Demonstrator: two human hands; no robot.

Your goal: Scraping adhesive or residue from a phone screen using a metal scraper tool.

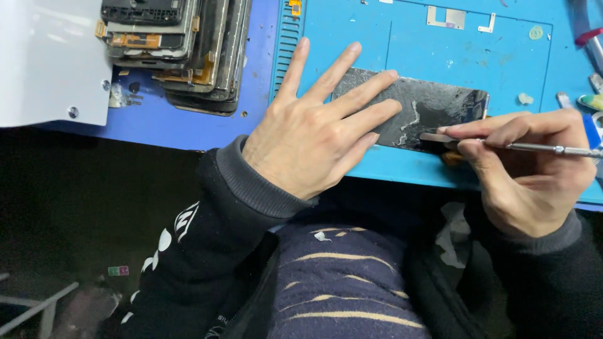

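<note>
A dark phone screen panel [433, 110] with grey residue on its back lies flat on the blue work mat [502, 56]. My left hand [314, 135] is spread flat, its fingers pressing down on the panel's left end. My right hand [524, 166] grips a thin metal scraper tool [534, 148] like a pen. The tool's flat blade tip rests on the panel's near edge, by its right half.
A stack of several disassembled phone frames [179, 47] sits at the back left on the blue table. A white sheet [50, 59] covers the far left. Small metal parts [446, 17] lie at the mat's back. Other tools [590, 69] lie at the right edge.
</note>
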